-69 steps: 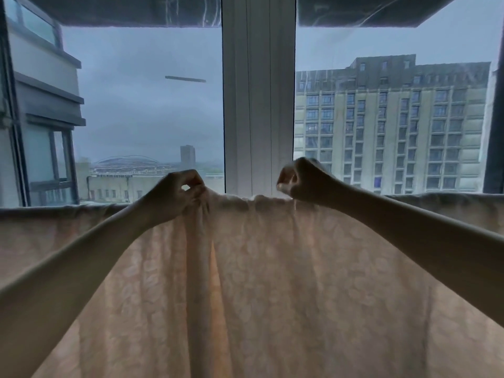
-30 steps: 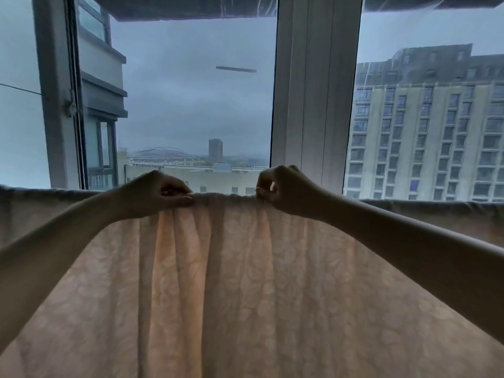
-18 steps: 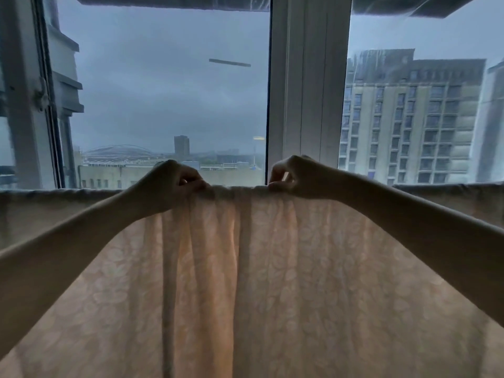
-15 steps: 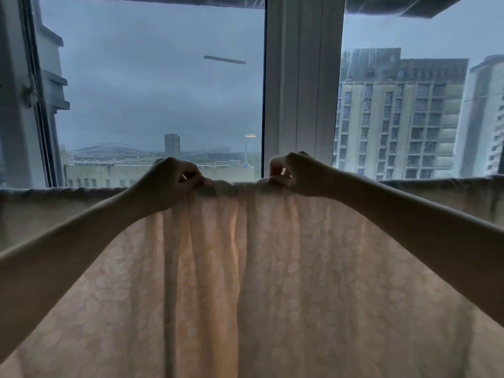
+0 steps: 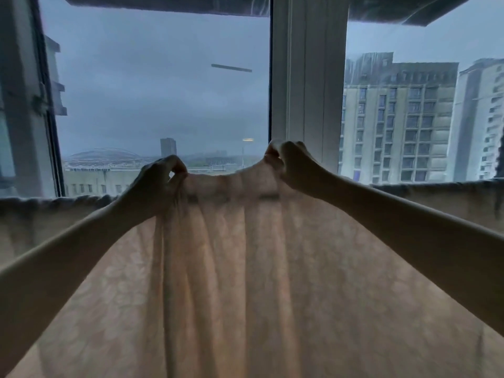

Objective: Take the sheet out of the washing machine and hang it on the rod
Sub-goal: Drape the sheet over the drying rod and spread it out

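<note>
I am seeing my left hand and right hand, both pinching the sheet, now lifting its bunched top off the rod to spread it.

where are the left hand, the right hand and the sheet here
left hand (image 5: 156, 181), head view, on its back, pinching the sheet
right hand (image 5: 293, 166), head view, on its back, gripping the sheet
sheet (image 5: 231, 268), head view, on the hanging folds

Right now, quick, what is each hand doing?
Left hand: closed, pinching the sheet's top edge.
Right hand: closed, gripping the same edge, lifted up.
</note>
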Demonstrator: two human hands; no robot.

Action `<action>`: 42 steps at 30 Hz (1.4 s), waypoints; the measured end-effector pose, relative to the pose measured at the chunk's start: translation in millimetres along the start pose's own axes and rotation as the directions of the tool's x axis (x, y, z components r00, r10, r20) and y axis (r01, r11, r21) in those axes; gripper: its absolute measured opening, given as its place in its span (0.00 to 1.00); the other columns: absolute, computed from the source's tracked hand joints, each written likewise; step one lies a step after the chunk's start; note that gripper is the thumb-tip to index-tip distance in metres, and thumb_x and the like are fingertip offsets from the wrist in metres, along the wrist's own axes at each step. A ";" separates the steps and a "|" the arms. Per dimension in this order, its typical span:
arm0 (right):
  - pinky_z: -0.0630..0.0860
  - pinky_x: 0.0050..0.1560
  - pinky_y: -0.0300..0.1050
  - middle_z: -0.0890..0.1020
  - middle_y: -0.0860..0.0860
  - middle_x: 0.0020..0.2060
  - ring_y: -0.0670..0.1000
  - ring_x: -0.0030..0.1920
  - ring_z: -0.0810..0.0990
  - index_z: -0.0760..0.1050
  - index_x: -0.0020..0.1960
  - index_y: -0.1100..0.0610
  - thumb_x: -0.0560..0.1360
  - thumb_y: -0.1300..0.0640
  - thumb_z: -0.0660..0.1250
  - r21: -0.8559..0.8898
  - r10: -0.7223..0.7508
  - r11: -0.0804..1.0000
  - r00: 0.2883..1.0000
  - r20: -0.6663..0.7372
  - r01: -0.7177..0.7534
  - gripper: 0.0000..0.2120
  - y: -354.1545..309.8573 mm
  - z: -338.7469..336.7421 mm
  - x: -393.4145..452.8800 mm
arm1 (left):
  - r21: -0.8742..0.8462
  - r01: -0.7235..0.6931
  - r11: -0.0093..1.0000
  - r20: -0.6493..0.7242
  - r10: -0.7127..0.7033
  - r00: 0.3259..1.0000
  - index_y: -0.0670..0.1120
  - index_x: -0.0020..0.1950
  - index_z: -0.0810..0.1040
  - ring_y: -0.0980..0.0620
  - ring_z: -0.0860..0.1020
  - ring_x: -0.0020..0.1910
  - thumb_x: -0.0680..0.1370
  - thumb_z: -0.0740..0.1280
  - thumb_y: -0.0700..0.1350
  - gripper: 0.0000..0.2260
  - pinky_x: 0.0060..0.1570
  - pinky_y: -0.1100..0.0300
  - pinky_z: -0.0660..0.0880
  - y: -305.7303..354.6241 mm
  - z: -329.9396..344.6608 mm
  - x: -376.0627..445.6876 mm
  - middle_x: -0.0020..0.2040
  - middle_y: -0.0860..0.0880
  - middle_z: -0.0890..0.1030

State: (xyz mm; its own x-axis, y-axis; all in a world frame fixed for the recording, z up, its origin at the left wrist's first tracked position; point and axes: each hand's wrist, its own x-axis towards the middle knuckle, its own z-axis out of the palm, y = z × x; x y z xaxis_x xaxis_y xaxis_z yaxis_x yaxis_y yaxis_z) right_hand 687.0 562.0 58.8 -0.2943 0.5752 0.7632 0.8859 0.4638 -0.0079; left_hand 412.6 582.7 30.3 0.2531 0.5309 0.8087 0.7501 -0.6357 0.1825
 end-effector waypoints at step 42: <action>0.78 0.44 0.44 0.82 0.57 0.46 0.55 0.45 0.81 0.77 0.50 0.61 0.78 0.52 0.63 0.181 -0.084 0.983 0.938 0.336 0.023 0.12 -59.0 36.9 18.4 | -0.046 0.108 0.993 0.248 -0.093 0.964 0.55 0.50 0.80 0.55 0.81 0.44 0.77 0.66 0.55 0.07 0.45 0.53 0.78 -56.5 -53.5 -25.5 0.48 0.58 0.81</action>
State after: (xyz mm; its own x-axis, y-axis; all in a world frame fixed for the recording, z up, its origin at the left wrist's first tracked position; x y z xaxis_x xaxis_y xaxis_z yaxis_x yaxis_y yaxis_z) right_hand 616.1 570.1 49.5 -0.4708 0.7273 0.4993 0.7995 0.5911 -0.1071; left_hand 331.0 575.1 29.3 0.3260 0.7102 0.6240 0.7440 -0.5999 0.2942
